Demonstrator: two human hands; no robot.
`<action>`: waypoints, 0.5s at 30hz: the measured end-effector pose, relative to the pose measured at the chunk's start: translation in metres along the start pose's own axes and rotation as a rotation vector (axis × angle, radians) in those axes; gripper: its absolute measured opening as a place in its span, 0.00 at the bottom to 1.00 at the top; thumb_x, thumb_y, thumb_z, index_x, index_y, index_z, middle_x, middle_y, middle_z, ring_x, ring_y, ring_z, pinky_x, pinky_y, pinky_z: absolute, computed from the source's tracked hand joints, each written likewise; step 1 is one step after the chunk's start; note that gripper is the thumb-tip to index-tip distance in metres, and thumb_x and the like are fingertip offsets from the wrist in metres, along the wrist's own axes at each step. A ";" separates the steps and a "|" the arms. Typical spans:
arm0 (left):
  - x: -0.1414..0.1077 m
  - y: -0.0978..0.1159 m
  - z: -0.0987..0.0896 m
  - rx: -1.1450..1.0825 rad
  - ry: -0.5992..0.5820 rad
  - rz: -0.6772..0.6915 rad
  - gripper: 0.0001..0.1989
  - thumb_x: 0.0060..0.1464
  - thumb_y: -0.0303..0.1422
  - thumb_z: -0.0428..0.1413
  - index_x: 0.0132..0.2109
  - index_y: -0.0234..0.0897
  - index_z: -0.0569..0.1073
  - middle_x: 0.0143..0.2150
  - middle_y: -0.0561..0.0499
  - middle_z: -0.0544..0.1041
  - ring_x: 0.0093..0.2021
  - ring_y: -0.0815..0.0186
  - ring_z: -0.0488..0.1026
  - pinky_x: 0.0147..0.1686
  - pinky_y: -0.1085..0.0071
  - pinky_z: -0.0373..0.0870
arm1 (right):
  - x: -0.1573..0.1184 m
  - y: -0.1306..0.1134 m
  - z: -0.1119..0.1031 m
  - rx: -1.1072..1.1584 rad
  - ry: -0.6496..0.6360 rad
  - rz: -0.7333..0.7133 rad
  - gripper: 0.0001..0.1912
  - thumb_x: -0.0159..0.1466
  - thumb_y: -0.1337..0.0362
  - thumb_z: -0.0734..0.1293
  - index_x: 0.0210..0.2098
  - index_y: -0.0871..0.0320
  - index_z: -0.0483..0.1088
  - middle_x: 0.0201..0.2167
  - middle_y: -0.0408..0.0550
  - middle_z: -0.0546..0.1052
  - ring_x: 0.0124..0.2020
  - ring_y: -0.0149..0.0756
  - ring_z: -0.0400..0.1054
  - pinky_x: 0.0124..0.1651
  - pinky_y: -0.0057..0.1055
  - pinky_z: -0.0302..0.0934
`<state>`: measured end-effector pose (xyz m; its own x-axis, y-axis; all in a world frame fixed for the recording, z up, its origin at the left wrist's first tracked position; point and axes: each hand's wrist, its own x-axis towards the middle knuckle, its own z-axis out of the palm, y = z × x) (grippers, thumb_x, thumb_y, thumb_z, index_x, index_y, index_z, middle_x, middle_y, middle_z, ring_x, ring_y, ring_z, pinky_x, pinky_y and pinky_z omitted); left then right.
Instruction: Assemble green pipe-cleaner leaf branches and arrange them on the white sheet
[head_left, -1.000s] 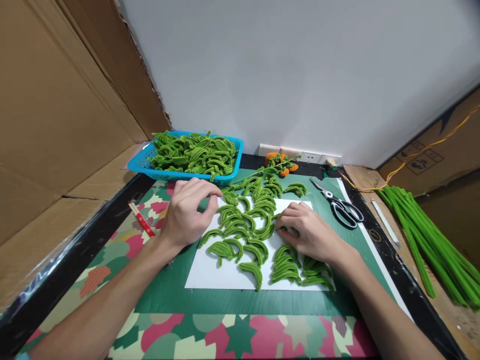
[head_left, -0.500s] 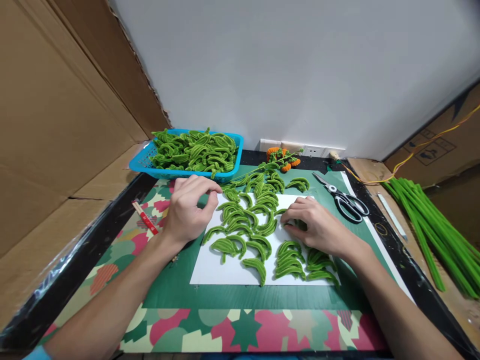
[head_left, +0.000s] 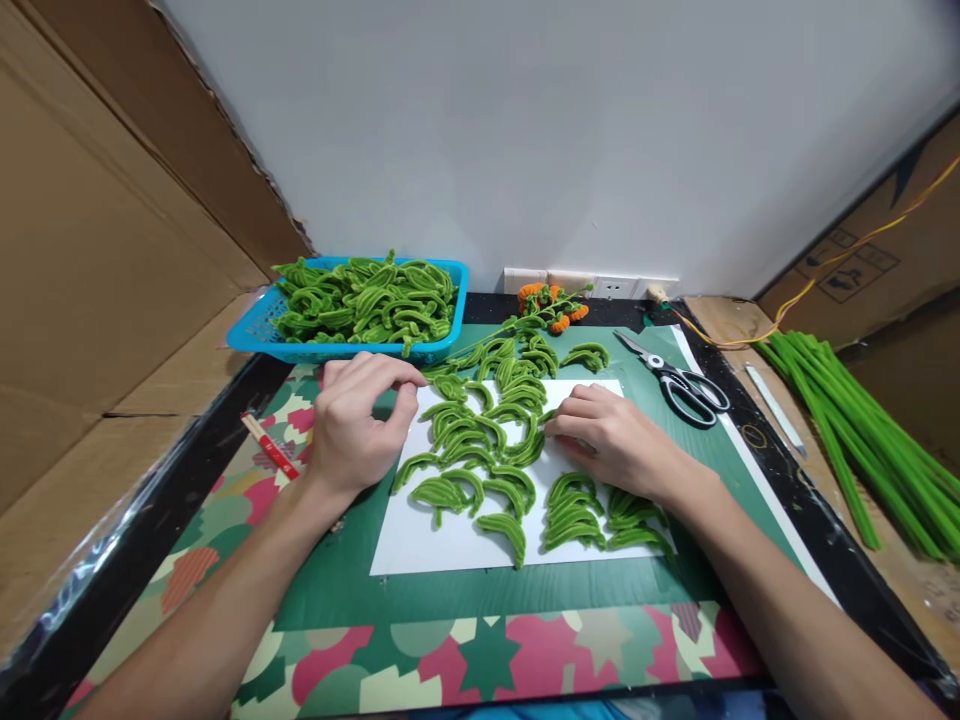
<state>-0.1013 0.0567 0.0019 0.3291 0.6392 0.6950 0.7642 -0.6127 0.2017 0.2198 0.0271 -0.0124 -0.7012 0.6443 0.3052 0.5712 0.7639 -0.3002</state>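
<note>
Many curved green fuzzy pieces (head_left: pixel 469 437) lie in loose clusters on a white sheet (head_left: pixel 405 545). My left hand (head_left: pixel 367 415) is at the sheet's upper left corner, thumb and index finger curled towards each other; whatever may be between the tips is too small to tell. Over the sheet's right part is my right hand (head_left: pixel 611 435), its fingers bent downward beside the end of a green piece; the fingertips are partly hidden. Below it sit two more stacks of green pieces (head_left: pixel 574 515).
A blue basket (head_left: pixel 251 325) heaped with green pieces stands at the back left. Orange flowers (head_left: pixel 559 322) lie behind the sheet, scissors (head_left: pixel 679 385) to the right. Green stems (head_left: pixel 862 440) and a white tool (head_left: pixel 776 410) are far right; wrapped chopsticks (head_left: pixel 270 445) lie left.
The view has shifted slightly, moving the scene a little left. My right hand has moved slightly left relative to the sheet; my left hand keeps nearly the same pose.
</note>
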 end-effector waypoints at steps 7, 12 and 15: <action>0.000 -0.005 0.001 0.009 0.028 -0.088 0.09 0.67 0.30 0.54 0.36 0.43 0.75 0.35 0.52 0.82 0.38 0.57 0.79 0.45 0.55 0.65 | -0.001 -0.002 -0.007 0.054 -0.052 0.030 0.10 0.74 0.73 0.66 0.42 0.57 0.78 0.37 0.49 0.81 0.40 0.41 0.71 0.46 0.40 0.61; 0.000 -0.009 0.001 0.013 0.015 -0.165 0.10 0.67 0.32 0.54 0.35 0.44 0.75 0.36 0.52 0.83 0.40 0.56 0.80 0.46 0.55 0.66 | -0.004 0.002 -0.017 0.034 -0.038 0.066 0.10 0.73 0.74 0.67 0.45 0.56 0.79 0.40 0.50 0.81 0.43 0.43 0.72 0.47 0.40 0.60; 0.000 -0.010 0.002 0.014 0.012 -0.157 0.10 0.67 0.33 0.54 0.36 0.44 0.75 0.36 0.52 0.83 0.39 0.57 0.80 0.46 0.55 0.65 | -0.006 0.006 -0.018 0.023 -0.028 0.088 0.10 0.72 0.73 0.67 0.47 0.55 0.79 0.41 0.51 0.82 0.44 0.44 0.72 0.47 0.42 0.60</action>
<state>-0.1078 0.0637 -0.0010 0.1985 0.7209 0.6640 0.8132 -0.4993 0.2990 0.2352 0.0282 0.0007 -0.6610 0.7071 0.2511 0.6211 0.7033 -0.3457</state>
